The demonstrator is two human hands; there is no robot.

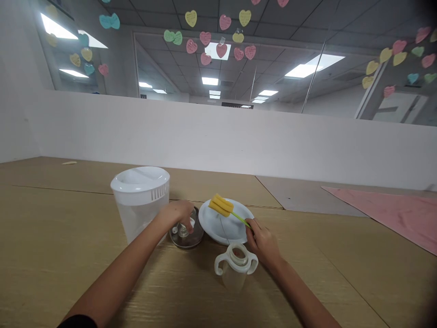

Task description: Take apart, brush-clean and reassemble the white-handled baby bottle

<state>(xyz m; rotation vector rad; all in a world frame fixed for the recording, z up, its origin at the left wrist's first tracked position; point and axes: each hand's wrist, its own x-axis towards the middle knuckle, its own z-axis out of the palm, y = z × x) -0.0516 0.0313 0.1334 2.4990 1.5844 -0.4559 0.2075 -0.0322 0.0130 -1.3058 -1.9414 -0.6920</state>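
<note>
My right hand (pixel 264 241) grips the green handle of a bottle brush with a yellow sponge head (pixel 221 205). The sponge is over a white bowl (pixel 210 225), whose inside is partly covered by the brush. My left hand (pixel 179 215) reaches over a round metal dish (pixel 187 243) with its fingers bent down among small clear and white parts (pixel 183 230). Its fingertips look closed, and what is between them is too small to name. A clear baby bottle with two white handles (pixel 236 263) stands upright and lidless in front of the bowl, beside my right wrist.
A tall translucent pitcher with a white lid (pixel 139 191) stands left of the dish, close to my left forearm. Brown boards cover the table (pixel 85 255). A pink cloth (pixel 392 207) lies at the right. Behind runs a low white wall (pixel 218 141) with glass above.
</note>
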